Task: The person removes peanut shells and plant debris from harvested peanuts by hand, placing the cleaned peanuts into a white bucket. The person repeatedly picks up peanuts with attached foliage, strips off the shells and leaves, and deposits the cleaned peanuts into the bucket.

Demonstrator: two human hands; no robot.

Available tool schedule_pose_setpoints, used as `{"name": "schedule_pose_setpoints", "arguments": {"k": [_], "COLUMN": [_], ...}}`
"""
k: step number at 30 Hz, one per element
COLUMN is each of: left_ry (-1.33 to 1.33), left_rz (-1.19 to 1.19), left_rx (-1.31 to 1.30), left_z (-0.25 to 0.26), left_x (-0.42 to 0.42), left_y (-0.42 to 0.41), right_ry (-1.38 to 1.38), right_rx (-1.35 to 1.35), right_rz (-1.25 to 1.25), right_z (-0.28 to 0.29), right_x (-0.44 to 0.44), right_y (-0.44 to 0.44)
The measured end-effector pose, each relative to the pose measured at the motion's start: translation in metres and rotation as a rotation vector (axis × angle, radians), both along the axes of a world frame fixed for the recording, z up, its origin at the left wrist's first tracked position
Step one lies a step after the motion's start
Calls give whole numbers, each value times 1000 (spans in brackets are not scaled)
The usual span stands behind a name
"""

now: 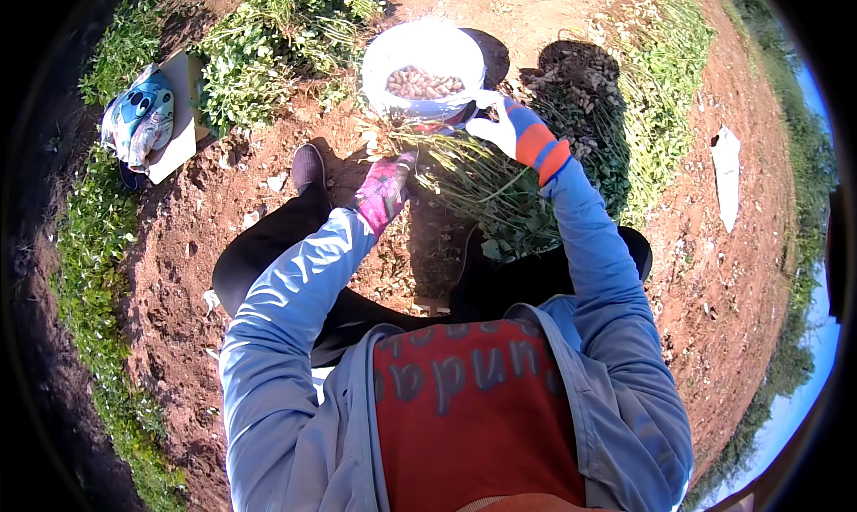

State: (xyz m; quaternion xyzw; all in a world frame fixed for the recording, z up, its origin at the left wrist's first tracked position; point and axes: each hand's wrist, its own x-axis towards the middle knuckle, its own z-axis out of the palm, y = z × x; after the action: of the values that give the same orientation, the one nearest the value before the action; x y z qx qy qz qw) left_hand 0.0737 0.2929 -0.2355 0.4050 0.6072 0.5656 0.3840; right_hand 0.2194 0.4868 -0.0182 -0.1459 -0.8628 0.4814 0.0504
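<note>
A white plastic bucket (423, 50) with many peanuts in their shells (424, 83) inside stands on the soil before me. My left hand (387, 187), in a pink patterned glove, is closed around the root end of a bunch of pulled peanut plants (492, 187), just below the bucket. The leafy stems reach right, over my leg. My right hand (512, 130), in a glove with orange and blue bands, is at the bucket's lower right rim with thumb and forefinger apart. Glare hides whether a pod is between those fingertips.
Heaps of green peanut plants (284, 36) lie at the upper left, and more plants (659, 90) at the right. A patterned cloth bundle (144, 113) rests by a cardboard piece (175, 147) at the left. A white sack-like item (726, 177) lies far right.
</note>
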Motion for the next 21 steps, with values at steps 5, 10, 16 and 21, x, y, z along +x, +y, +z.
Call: {"name": "schedule_pose_setpoints", "arguments": {"k": [5, 10, 16, 21], "left_ry": [-808, -871, -886, -1006], "left_rz": [294, 333, 343, 32], "left_rx": [-205, -178, -543, -512], "left_z": [104, 95, 124, 110], "left_x": [7, -9, -9, 1], "left_y": [-4, -18, -26, -29], "right_ry": [-309, -290, -130, -275], "right_rx": [-7, -98, -421, -306], "right_rz": [344, 56, -37, 139], "right_z": [-80, -133, -128, -93], "right_x": [-26, -30, -35, -37], "right_y": [-38, -77, -23, -16]}}
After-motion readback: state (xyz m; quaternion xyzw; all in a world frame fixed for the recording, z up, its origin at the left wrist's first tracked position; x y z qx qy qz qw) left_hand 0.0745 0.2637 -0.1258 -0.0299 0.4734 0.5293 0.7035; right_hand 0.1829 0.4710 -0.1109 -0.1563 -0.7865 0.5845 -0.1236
